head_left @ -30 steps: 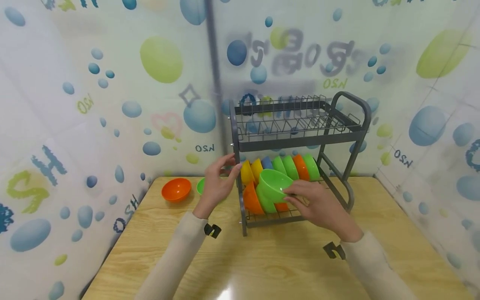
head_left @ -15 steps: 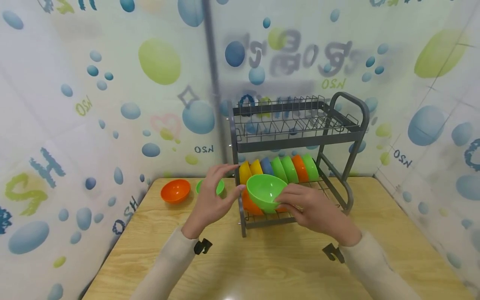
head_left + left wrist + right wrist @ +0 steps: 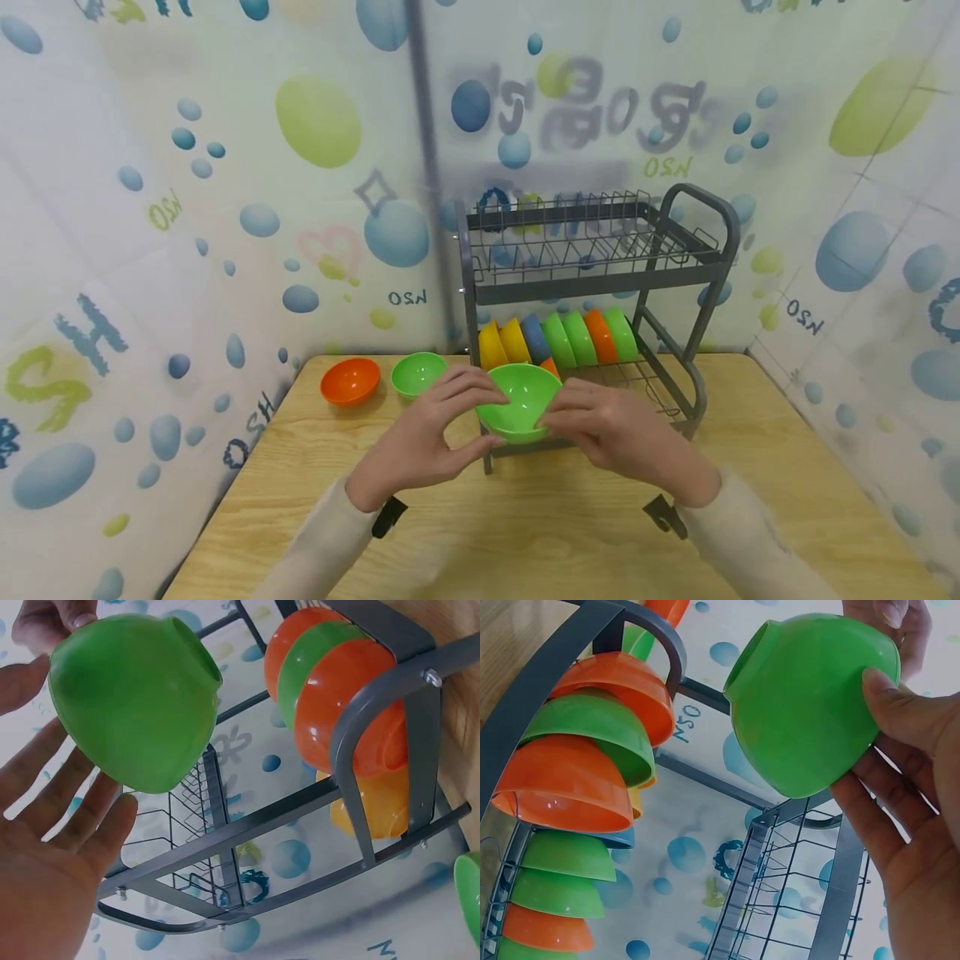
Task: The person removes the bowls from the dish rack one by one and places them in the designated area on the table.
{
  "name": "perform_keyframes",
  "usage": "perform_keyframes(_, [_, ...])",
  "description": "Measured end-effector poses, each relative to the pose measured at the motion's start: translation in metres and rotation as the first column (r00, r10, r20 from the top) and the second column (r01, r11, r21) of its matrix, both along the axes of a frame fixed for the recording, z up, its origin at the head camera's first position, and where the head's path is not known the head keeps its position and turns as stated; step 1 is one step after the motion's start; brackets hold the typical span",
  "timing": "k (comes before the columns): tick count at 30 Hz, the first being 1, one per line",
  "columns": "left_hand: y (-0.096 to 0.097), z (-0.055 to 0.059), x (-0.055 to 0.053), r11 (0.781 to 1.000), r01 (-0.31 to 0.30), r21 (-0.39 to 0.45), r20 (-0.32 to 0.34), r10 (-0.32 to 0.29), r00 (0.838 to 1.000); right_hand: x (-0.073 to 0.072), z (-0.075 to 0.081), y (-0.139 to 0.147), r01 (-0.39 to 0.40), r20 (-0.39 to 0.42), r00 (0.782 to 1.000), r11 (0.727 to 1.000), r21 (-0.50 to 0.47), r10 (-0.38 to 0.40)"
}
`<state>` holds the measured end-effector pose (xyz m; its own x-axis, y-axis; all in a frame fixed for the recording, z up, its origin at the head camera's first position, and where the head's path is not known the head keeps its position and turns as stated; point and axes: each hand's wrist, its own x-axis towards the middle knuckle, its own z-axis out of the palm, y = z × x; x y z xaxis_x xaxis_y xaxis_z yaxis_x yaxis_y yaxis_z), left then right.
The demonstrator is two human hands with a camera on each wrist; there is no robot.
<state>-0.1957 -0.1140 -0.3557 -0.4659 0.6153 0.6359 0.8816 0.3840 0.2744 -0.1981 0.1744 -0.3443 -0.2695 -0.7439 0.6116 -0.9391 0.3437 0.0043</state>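
In front of the two-tier dish rack (image 3: 600, 283), a green bowl (image 3: 525, 392) is held up with its mouth tilted toward the head camera. My right hand (image 3: 618, 425) pinches its right rim, the thumb (image 3: 889, 697) lying on the outer wall in the right wrist view. At the left side of the bowl is my left hand (image 3: 431, 437), fingers spread and bent a little, with a gap between fingers and thumb. Its fingertips overlap the rim in the head view, and the bowl partly hides them in the left wrist view.
A row of coloured bowls (image 3: 579, 337) leans on the rack's lower tier. Before it stand two orange bowls (image 3: 352, 705) and a green one (image 3: 315, 667). An orange bowl (image 3: 350, 382) and a green bowl (image 3: 417, 372) sit left on the wooden table (image 3: 525, 533).
My right hand has brought the green bowl left and down, away from the lower tier. My left hand has left the rack's left post and come down to the bowl's left rim.
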Motion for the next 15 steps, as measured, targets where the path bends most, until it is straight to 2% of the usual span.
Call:
perform_keyframes(6, [0.000,-0.001,0.008,0.996,0.004,-0.094,-0.069,-0.011,0.998,0.001,0.000,0.000,-0.013,-0.010,1.000,1.000,0.020,0.013])
perform_keyframes(15, [0.001,-0.004,0.013,0.990,0.027,-0.136,-0.181,-0.051,0.982,0.002,-0.004,-0.001,-0.013,0.019,1.000,1.000,0.015,0.013])
